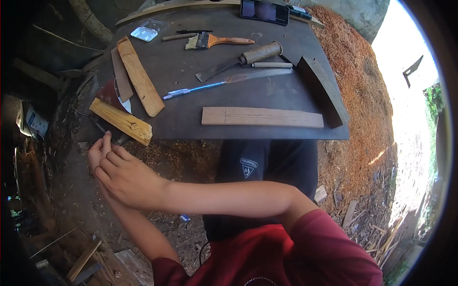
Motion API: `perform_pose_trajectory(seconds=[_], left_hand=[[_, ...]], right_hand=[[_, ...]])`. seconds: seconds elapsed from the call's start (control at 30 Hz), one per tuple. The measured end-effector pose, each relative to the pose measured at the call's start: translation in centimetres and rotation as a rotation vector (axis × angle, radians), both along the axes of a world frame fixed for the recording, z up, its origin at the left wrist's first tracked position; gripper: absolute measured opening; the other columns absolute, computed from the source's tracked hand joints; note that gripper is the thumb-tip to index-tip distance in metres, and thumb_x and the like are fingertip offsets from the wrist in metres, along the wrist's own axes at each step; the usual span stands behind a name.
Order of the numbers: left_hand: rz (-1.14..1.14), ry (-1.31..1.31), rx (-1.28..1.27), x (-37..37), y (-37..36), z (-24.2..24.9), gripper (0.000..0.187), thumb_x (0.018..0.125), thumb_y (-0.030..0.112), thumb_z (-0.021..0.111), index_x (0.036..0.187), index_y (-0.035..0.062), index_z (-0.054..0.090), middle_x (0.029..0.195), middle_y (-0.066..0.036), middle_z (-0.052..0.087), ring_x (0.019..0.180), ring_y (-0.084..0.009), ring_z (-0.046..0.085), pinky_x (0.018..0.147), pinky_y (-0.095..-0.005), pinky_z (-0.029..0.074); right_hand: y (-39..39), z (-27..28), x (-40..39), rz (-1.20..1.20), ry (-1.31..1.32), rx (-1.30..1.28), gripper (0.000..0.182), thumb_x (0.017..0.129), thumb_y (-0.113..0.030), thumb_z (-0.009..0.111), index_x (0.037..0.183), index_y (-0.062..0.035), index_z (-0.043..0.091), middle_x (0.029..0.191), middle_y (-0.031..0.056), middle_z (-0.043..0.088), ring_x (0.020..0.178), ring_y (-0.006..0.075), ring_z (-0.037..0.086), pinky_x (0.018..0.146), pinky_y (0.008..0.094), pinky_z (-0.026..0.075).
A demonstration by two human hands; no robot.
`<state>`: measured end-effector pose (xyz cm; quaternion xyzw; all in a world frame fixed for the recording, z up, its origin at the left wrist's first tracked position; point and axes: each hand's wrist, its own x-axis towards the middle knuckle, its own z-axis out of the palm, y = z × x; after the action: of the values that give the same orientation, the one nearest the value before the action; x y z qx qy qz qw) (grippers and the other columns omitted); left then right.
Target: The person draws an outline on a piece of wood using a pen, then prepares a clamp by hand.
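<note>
At the table's front left corner my two hands are together. My right hand (131,178) lies over the left one, its fingers curled round it. My left hand (96,153) is partly covered, its fingers bent and pressed together; anything inside is hidden. Just beyond the fingertips lies a yellowish wood block (121,123) with a dark drawn or cut pattern. Behind it are a dark red piece (109,94), a thin flat board (121,76) and a longer wooden piece (140,78). A pale strip with pencil lines (262,117) rests along the front edge.
On the dark table (191,126) are a brush (210,41), a wood-handled blade (260,53), a pen (176,94), a metal ruler (260,75), a curved dark block (324,93), a white tray (144,33) and a phone (265,12). Sawdust (353,71) is heaped at the right.
</note>
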<state>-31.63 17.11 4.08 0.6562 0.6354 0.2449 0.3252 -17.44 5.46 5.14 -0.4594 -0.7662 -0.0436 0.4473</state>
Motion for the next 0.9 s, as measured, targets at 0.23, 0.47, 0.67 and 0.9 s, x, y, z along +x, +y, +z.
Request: perform_pose_trajectory(seconds=[0.23, 0.47, 0.67, 0.9], left_hand=[[0.003, -0.485, 0.079, 0.2, -0.8, -3.0, 0.035, 0.107, 0.032, 0.052, 0.098, -0.0007, 0.061, 0.085, -0.005, 0.059, 0.081, -0.0126, 0.054, 0.072, -0.0341, 0.046], [0.017, -0.710, 0.224, 1.0, -2.6, -4.4, 0.032, 0.109, 0.028, 0.049, 0.114, -0.0003, 0.063, 0.100, -0.005, 0.062, 0.094, -0.0128, 0.059, 0.082, -0.0334, 0.050], [0.051, -0.772, 0.199, 1.1, -2.9, -3.9, 0.034, 0.110, 0.025, 0.047, 0.126, 0.0002, 0.064, 0.111, -0.005, 0.065, 0.104, -0.0131, 0.063, 0.089, -0.0330, 0.052], [0.060, -0.779, 0.091, 1.2, -1.9, -3.5, 0.039, 0.110, 0.027, 0.049, 0.134, -0.0007, 0.063, 0.126, -0.009, 0.065, 0.113, -0.0160, 0.063, 0.098, -0.0351, 0.051]], right_hand=[[3.8, -0.1, -1.4, -0.167, 0.046, -0.020, 0.056, 0.101, -0.042, 0.051, 0.121, 0.0097, 0.060, 0.109, 0.0211, 0.060, 0.106, 0.0347, 0.057, 0.102, 0.0447, 0.040], [4.1, -0.1, -0.4, -0.082, 0.081, -0.186, 0.053, 0.104, -0.041, 0.048, 0.118, 0.0086, 0.061, 0.100, 0.0209, 0.062, 0.100, 0.0339, 0.059, 0.097, 0.0432, 0.041], [4.6, -0.1, 0.1, -0.128, 0.035, -0.151, 0.051, 0.104, -0.040, 0.049, 0.117, 0.0081, 0.060, 0.093, 0.0194, 0.064, 0.096, 0.0334, 0.063, 0.098, 0.0435, 0.042], [5.0, 0.1, 0.4, -0.175, -0.005, -0.216, 0.053, 0.105, -0.039, 0.045, 0.121, 0.0092, 0.060, 0.099, 0.0240, 0.065, 0.098, 0.0378, 0.066, 0.112, 0.0557, 0.030]])
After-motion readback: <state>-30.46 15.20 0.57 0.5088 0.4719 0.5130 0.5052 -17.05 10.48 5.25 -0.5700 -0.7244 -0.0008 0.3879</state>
